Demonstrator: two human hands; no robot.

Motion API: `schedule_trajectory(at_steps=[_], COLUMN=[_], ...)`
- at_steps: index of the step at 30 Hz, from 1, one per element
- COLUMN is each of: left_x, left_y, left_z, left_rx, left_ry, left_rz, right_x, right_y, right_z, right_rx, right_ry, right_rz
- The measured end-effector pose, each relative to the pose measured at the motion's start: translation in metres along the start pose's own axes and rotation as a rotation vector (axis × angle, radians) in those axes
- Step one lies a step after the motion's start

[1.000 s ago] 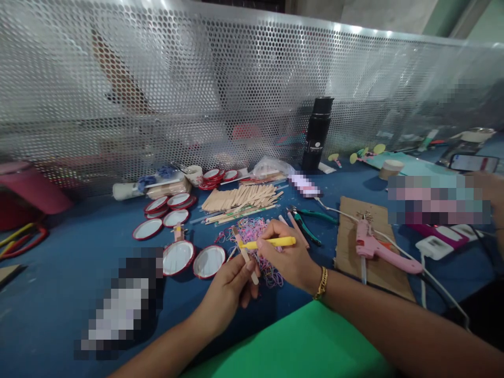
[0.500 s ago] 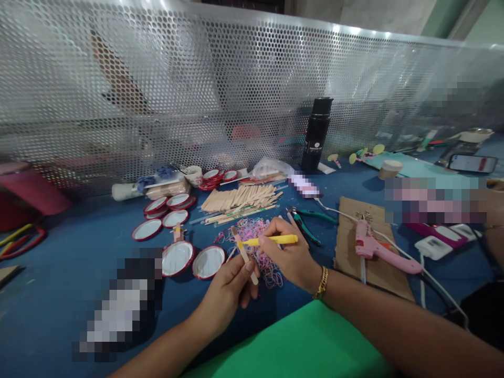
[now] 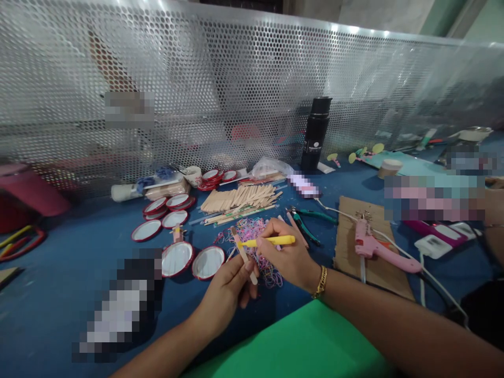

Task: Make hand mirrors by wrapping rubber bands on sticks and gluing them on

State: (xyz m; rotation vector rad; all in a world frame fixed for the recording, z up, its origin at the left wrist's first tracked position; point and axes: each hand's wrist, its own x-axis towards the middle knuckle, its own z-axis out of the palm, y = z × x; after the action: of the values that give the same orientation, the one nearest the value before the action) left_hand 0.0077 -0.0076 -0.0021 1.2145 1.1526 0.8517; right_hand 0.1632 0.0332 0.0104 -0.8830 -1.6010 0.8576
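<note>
My left hand (image 3: pixel 228 291) pinches a wooden craft stick (image 3: pixel 241 251) near its lower end and holds it tilted up and to the left. My right hand (image 3: pixel 284 254) grips a thin yellow tool (image 3: pixel 271 241) like a pen, its tip resting on the upper part of the stick. Both hands hover over a heap of small coloured rubber bands (image 3: pixel 255 247) on the blue table (image 3: pixel 71 262). A gold bracelet (image 3: pixel 322 282) circles my right wrist.
Several red-rimmed round lids (image 3: pixel 177 257) lie left of my hands, a pile of wooden sticks (image 3: pixel 240 198) behind them. Green-handled pliers (image 3: pixel 311 218), a pink glue gun (image 3: pixel 378 247) on cardboard (image 3: pixel 350 252) and a black bottle (image 3: pixel 316 134) stand right. A perforated metal screen (image 3: pixel 236 79) closes the back.
</note>
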Motion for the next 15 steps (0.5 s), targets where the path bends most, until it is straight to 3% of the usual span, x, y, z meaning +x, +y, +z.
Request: schedule_trajectory(at_steps=[15], left_x=[-0.0020], left_y=[0.0034], left_z=[0.0015], left_rx=[-0.001], left_ry=[-0.001], left_rz=[-0.010], right_x=[-0.0003], right_y=[0.0011], right_z=[0.0001], right_rx=[-0.011], right_ry=[0.008], right_rz=[-0.021])
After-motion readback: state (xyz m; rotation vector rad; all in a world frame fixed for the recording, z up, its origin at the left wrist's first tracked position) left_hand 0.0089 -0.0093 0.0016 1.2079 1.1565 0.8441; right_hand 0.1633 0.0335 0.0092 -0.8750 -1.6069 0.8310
